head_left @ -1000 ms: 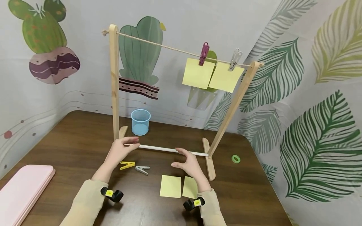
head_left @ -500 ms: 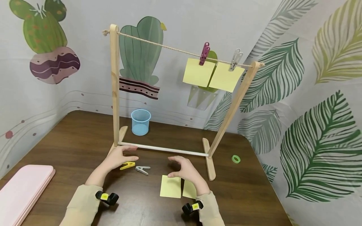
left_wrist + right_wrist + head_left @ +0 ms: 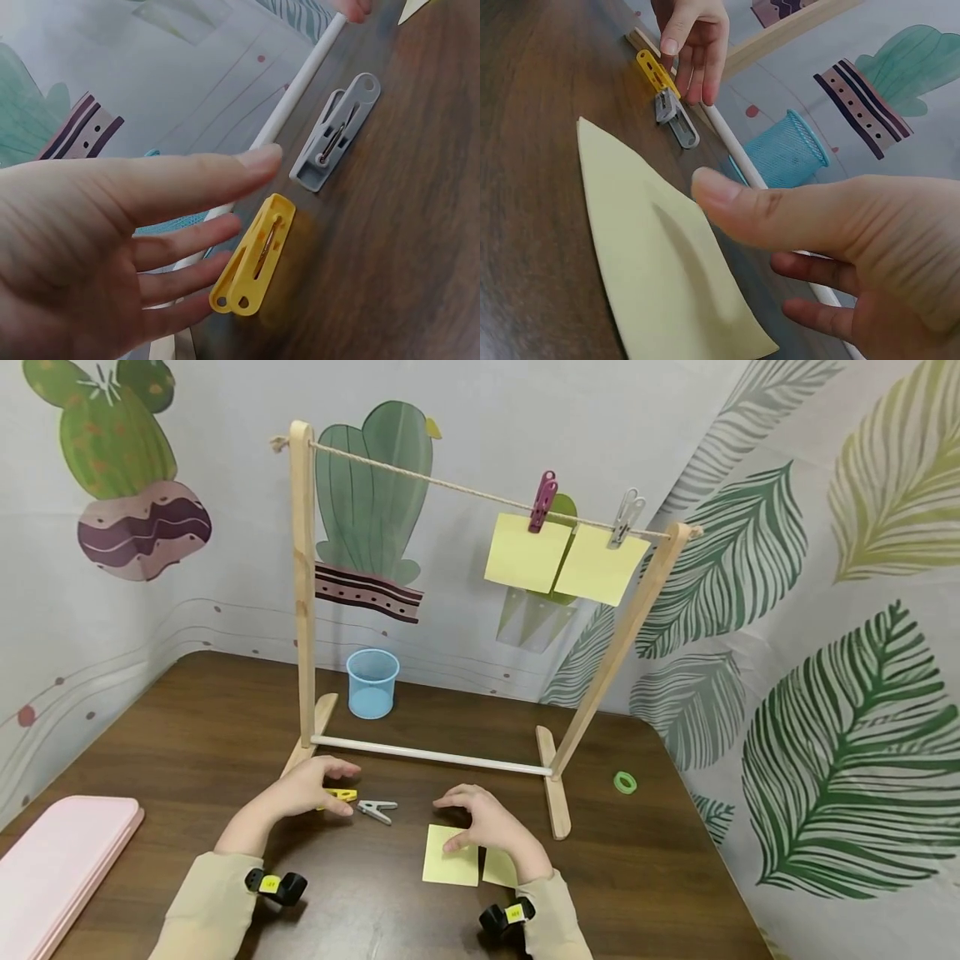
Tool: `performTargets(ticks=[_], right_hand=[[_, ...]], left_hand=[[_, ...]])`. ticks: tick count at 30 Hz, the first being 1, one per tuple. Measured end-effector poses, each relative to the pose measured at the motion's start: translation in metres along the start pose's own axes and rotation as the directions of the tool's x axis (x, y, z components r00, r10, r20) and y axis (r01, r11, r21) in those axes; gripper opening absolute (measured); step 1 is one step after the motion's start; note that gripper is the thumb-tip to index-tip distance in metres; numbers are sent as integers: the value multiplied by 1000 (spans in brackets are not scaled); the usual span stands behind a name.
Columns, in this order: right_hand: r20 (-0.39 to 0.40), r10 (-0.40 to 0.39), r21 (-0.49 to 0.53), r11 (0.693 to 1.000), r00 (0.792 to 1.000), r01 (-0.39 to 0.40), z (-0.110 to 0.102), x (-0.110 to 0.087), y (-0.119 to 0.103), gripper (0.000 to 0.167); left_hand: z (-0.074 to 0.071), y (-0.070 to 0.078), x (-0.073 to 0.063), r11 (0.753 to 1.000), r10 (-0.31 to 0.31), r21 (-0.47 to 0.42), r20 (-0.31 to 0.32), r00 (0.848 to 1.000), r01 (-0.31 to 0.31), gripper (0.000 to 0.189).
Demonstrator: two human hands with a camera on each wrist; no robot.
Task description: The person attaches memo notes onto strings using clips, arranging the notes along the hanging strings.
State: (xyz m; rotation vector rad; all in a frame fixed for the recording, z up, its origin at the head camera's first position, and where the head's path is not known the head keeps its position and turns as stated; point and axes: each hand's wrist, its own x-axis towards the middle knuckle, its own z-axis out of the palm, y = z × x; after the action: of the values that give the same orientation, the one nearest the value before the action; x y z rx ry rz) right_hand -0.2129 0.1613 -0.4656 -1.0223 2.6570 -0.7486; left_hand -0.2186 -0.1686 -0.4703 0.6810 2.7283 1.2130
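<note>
My left hand [image 3: 303, 787] hovers beside a yellow clothespin [image 3: 259, 259], thumb and fingers apart with nothing between them. A grey clothespin [image 3: 377, 810] lies just right of the yellow one on the table. Over a yellow sticky note [image 3: 442, 864] hangs my right hand [image 3: 487, 822], its fingers relaxed and spread and its shadow falling on the paper in the right wrist view. A second sticky note [image 3: 498, 867] lies beside the first, partly hidden by that hand. On the rope [image 3: 450, 487] above, a purple clothespin [image 3: 543, 502] and a pale clothespin [image 3: 627, 517] each hold a yellow note.
A wooden frame with a left post [image 3: 303, 585], a right post [image 3: 618, 647] and a white bottom bar [image 3: 431, 755] stands across the table [image 3: 645, 893]. Behind it is a blue mesh cup [image 3: 372, 685]. A green tape roll [image 3: 625, 782] lies right, a pink case [image 3: 67, 860] left.
Both hands have come back from the white bar toward me. The left is now at the yellow clothespin, the right over the sticky note. The clothespins and notes have stayed put.
</note>
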Motion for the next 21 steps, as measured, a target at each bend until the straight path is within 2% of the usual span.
performTargets(ticks=[10,21], right_hand=[[55,12,-44,999,998,-10,4,2,0,68],[43,12,-24,1000,999,-11,8,3,1,63]], left_hand=[[-3,5,-1,999,-32,29,57,998,30,59],[-4,-1,-4,995,-90,40,57,994,88,48]])
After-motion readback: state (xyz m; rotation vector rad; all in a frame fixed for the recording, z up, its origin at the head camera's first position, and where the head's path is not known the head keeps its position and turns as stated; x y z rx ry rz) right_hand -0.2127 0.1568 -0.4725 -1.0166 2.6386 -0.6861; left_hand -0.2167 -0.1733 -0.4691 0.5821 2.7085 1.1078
